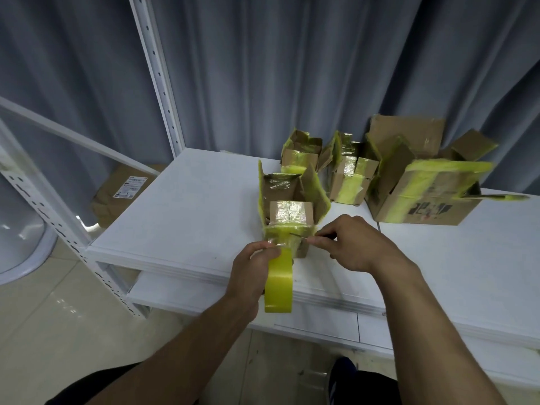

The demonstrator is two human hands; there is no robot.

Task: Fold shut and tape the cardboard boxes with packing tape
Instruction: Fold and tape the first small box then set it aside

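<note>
- Grey curtains point(263, 68) hang behind a white desk point(181, 206).
- The left hand point(251, 270) has its fingers point(267, 251) pinching the pulled-out tape, with the yellow tape roll point(279, 287) on edge below them.
- The right hand point(353, 244) has its fingers point(321, 238) pinching a thin tool point(301, 236), perhaps a blade. Its length points left at the tape, so this hand seems placed to cut.
- Just beyond both hands, at the desk's near edge, stands the small box point(289, 211), top flaps upright.
- More boxes point(350, 176) sit behind, to the right.
</note>
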